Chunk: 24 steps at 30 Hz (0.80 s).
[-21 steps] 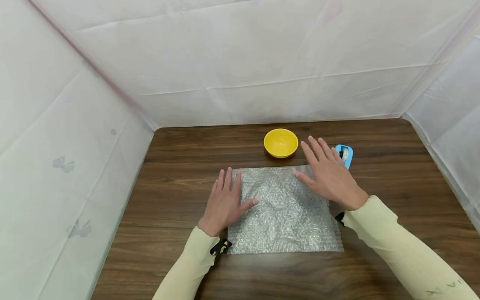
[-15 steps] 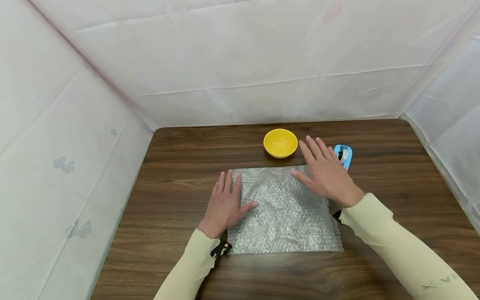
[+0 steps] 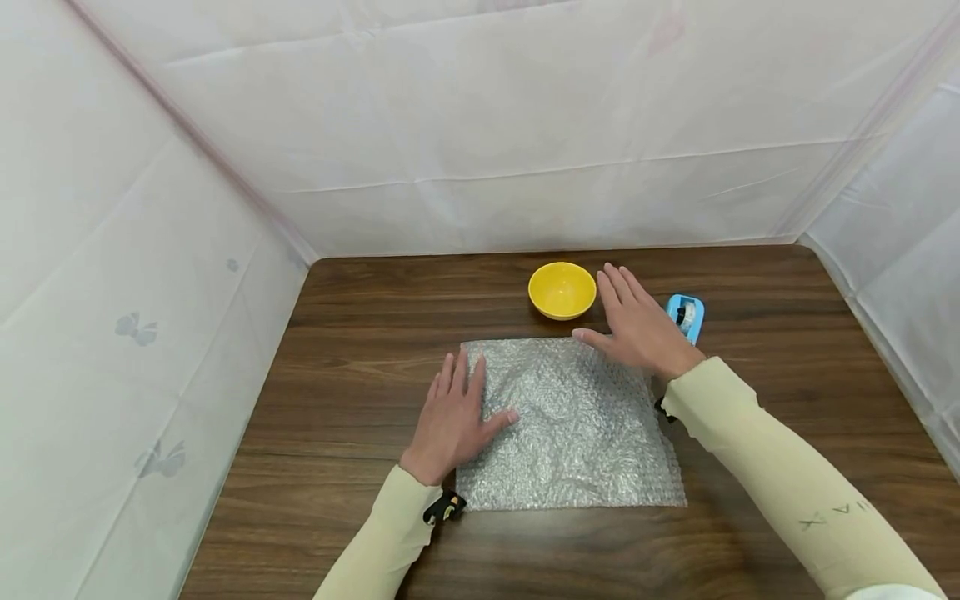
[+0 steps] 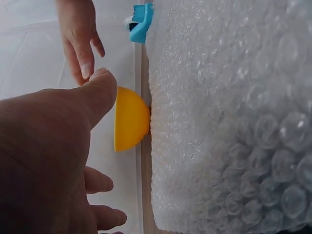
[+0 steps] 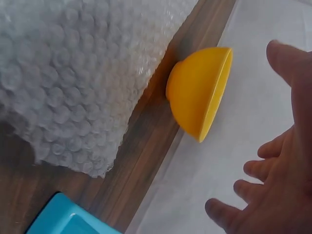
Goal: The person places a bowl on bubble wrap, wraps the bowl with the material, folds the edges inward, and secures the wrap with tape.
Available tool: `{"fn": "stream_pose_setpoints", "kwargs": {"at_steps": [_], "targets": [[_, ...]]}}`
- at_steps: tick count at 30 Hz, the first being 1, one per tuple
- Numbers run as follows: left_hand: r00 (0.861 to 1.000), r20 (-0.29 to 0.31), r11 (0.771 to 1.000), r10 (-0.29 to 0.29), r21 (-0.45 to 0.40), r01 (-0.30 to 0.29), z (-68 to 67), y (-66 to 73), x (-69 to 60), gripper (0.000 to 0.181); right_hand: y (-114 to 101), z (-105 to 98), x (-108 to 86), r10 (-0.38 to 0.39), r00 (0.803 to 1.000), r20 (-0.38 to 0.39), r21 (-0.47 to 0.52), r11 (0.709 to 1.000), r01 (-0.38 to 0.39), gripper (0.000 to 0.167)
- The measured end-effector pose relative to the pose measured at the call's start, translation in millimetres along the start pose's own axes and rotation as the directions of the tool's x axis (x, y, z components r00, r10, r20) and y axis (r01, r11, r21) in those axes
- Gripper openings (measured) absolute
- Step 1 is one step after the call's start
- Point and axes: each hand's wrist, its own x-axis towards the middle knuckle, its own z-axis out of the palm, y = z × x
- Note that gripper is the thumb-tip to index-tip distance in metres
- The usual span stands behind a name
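Observation:
A sheet of bubble wrap (image 3: 562,433) lies flat on the dark wooden table. Over its left edge hovers my left hand (image 3: 448,421), fingers extended and holding nothing; the left wrist view shows it raised above the sheet. My right hand (image 3: 643,323) is above the sheet's far right corner, fingers straight, with nothing in its grasp. Just left of those fingertips stands a yellow bowl (image 3: 562,292), upright; in the right wrist view a gap separates the bowl (image 5: 200,92) from the hand (image 5: 278,170).
A light blue tape dispenser (image 3: 687,317) with a roll of tape is on the table to the right of the bowl, partly hidden by my right hand. White sheeting (image 3: 480,208) stands as a wall along the table's back edge, with more at both sides.
My right hand has shifted left and slightly away from me, towards the bowl, and its fingers have drawn closer together. The left hand is nearly still.

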Motion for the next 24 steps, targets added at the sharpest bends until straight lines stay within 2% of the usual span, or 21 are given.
{"fn": "stream_pose_setpoints", "kwargs": {"at_steps": [8,13,17,24], "targets": [[1.000,0.011,1.000,-0.016,-0.015,0.016,3.6,-0.8,-0.4,0.095,6,-1,34.8,0.005,0.996,0.086,0.021,1.000,-0.006,0.112],[1.000,0.016,0.999,-0.018,-0.027,0.018,5.0,-1.4,-1.5,0.094,11,2,51.6,0.010,0.990,0.141,0.104,0.994,-0.025,0.120],[1.000,0.024,0.999,-0.020,-0.037,0.021,5.9,-1.0,-5.2,0.094,14,8,59.7,0.017,0.986,0.163,0.163,0.986,-0.044,0.125],[1.000,0.008,0.999,-0.015,-0.039,0.015,6.9,-0.5,-8.2,0.092,19,15,65.6,0.011,0.985,0.170,0.199,0.979,-0.045,0.129]]}}
